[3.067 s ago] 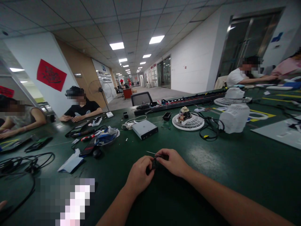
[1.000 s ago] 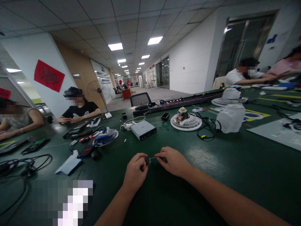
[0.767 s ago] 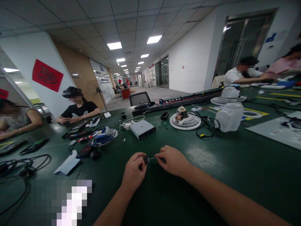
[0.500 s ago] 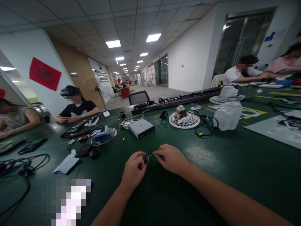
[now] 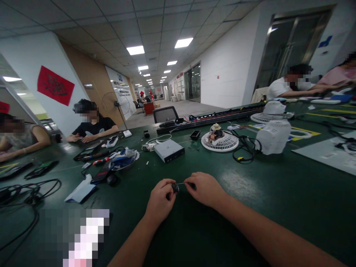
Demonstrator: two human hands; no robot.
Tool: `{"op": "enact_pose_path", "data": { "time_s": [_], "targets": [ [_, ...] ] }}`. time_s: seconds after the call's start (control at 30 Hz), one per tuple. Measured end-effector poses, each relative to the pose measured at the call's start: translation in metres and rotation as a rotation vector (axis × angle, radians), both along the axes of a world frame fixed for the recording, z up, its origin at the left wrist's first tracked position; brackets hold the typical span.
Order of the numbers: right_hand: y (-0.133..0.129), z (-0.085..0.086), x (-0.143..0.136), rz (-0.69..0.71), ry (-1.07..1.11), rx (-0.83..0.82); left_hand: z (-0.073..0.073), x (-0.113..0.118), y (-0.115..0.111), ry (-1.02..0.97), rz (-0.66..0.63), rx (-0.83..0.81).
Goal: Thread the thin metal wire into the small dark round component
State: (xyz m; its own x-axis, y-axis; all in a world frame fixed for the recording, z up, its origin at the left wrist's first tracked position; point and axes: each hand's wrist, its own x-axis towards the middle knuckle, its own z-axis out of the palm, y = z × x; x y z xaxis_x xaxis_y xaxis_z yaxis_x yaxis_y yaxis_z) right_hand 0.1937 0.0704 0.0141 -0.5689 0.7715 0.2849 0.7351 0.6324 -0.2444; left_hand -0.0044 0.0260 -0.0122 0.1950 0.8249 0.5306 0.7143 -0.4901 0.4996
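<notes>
My left hand (image 5: 160, 198) is closed, pinching a small dark part with a shiny edge (image 5: 175, 187) between thumb and fingers. Facing it, my right hand (image 5: 205, 188) is closed on the end of a thin metal rod (image 5: 180, 183). The rod's other end meets the dark part; whether the two are joined I cannot tell. Both hands are held over the green table (image 5: 194, 237). Beyond them lies a grey optical disc drive (image 5: 169, 149).
A white fan grille with a motor on it (image 5: 219, 140) and a white plastic housing (image 5: 274, 137) stand at the back right. On the left are a folded light-blue cloth (image 5: 80, 190), a black computer mouse (image 5: 111, 179) and black cables (image 5: 30, 200). People sit at the far sides.
The whole view has shifted slightly, so things appear a little further right. Both hands keep their grips on the dark part and the rod.
</notes>
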Motion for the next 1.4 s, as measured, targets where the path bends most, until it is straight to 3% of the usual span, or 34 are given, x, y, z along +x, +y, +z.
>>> {"op": "enact_pose_path", "data": {
  "time_s": [0.47,0.87,1.07,1.17,1.27,1.4],
  "targets": [
    [-0.009,0.004,-0.005,-0.145,-0.049,-0.101,0.003,0.000,-0.001,-0.019,-0.015,-0.026],
    [0.000,0.000,0.003,0.072,0.033,0.057,0.000,-0.003,0.002,-0.048,0.035,0.038],
    [-0.003,0.010,0.005,0.006,0.039,0.138,0.001,-0.002,0.002,-0.039,0.033,0.053],
    [-0.003,0.013,0.007,0.061,0.005,0.128,0.001,-0.003,0.002,-0.048,0.034,0.055],
    [-0.003,0.012,0.007,0.126,-0.055,0.078,0.001,-0.003,0.001,-0.040,-0.006,0.040],
    [-0.004,0.008,0.004,0.076,-0.037,0.070,0.001,-0.002,0.001,-0.019,-0.031,0.015]
  ]
}}
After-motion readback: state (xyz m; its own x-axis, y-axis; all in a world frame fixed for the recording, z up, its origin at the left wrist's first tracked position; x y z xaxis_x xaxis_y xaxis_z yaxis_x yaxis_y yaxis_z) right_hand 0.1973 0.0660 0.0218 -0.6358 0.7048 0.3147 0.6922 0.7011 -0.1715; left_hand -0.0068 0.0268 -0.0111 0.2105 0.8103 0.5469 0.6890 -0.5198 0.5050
